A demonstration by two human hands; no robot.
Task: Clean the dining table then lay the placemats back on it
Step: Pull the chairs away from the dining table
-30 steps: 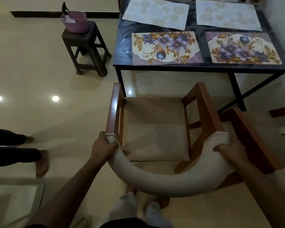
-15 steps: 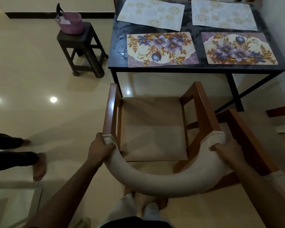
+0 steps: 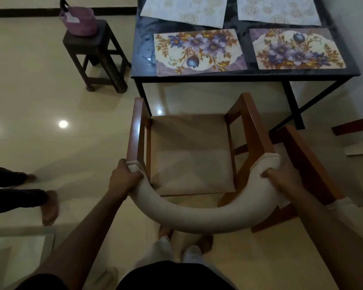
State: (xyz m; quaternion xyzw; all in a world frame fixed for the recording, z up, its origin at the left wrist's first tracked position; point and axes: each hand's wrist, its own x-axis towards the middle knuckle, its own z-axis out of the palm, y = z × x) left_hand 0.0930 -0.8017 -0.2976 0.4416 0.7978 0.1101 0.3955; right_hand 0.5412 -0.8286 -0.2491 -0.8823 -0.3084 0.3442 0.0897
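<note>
I'm looking down at the glossy cream floor (image 3: 50, 91), which is taking up most of the view. The dark dining table (image 3: 244, 77) is standing at the top. The wooden chair (image 3: 191, 153) is sitting just short of its near edge, with its seat facing the table. A second chair (image 3: 308, 164) is crowding in just beside it on the right. A dark stool (image 3: 96, 53) is standing left of the table, carrying a purple basket (image 3: 80, 20). Four mats are lying flat on the tabletop: two floral placemats (image 3: 199, 52) along the near edge and two pale placemats (image 3: 184, 10) behind them. Another person's bare feet (image 3: 49, 206) are showing at the left edge. The left hand (image 3: 124, 181) is gripping the left end of the chair's padded backrest (image 3: 197, 216). The right hand (image 3: 281, 181) is clutching the right end, fingers curling over the cushion.
</note>
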